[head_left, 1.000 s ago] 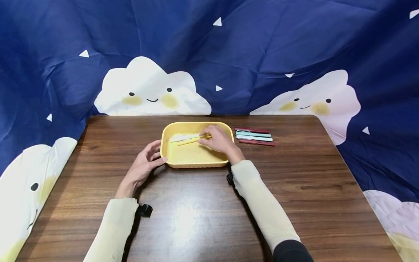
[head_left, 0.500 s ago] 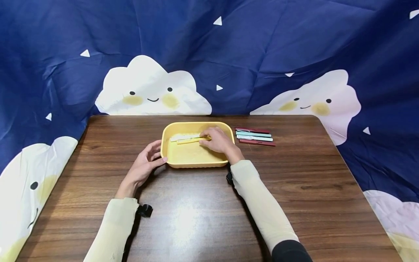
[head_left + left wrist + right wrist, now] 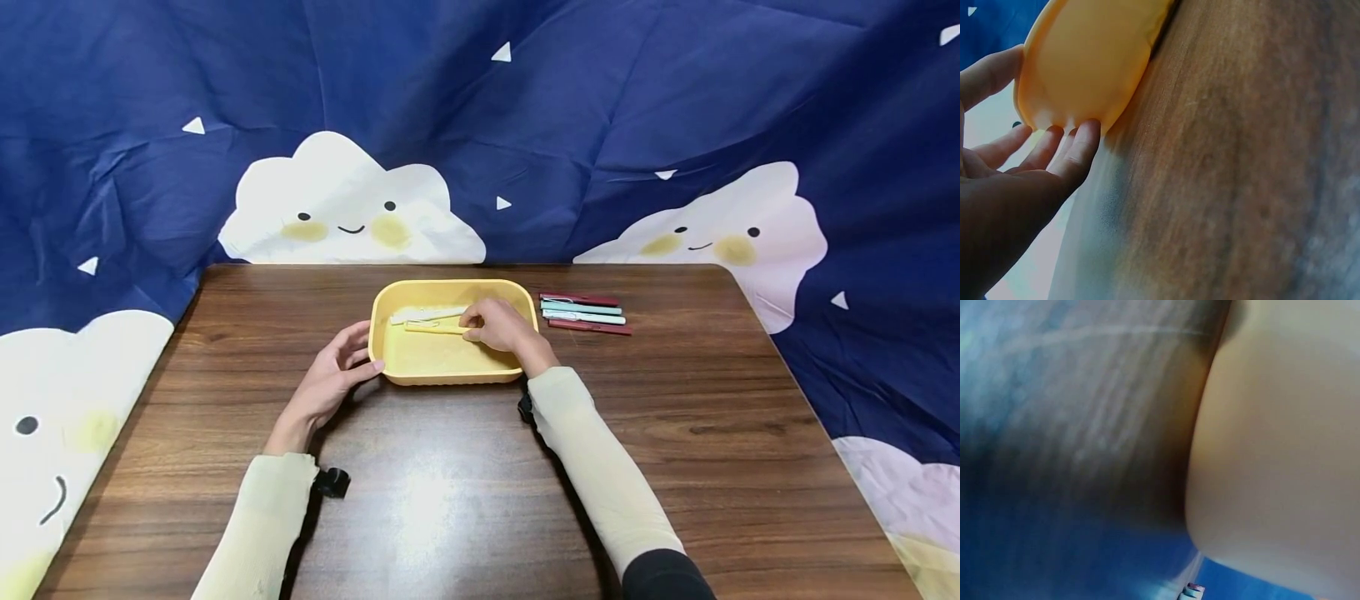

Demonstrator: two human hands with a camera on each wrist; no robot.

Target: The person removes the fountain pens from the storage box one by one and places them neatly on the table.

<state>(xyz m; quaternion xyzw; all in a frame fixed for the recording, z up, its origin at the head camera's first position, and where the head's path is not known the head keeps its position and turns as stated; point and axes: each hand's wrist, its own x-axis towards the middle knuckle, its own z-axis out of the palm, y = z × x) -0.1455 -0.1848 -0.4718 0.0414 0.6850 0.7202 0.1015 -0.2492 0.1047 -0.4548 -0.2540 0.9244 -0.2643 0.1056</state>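
My left hand [image 3: 326, 375] holds the left end of a yellow tray [image 3: 450, 379], thumb at the near corner and fingers against the side wall. The left wrist view shows several fingertips touching the tray wall [image 3: 1085, 69]. Inside the tray, my right hand [image 3: 501, 325] pinches the right end of a yellow pen [image 3: 431, 327]. A white pen [image 3: 408, 316] lies just behind it, its right part partly hidden by the hand. In the right wrist view a blurred pale surface fills the right side, and the right fingers are out of sight.
Right of the tray, several pens lie side by side: a dark red pen [image 3: 600, 301], a teal pen [image 3: 581, 307], a white pen [image 3: 600, 318] and a reddish pen [image 3: 592, 327]. Behind the brown wooden table [image 3: 690, 417] hangs a blue cloud-print cloth [image 3: 540, 125].
The right hand has shifted slightly towards me with the yellow pen, whose right end has come down and forward, so it lies farther from the white pen. The left hand and tray stay put.
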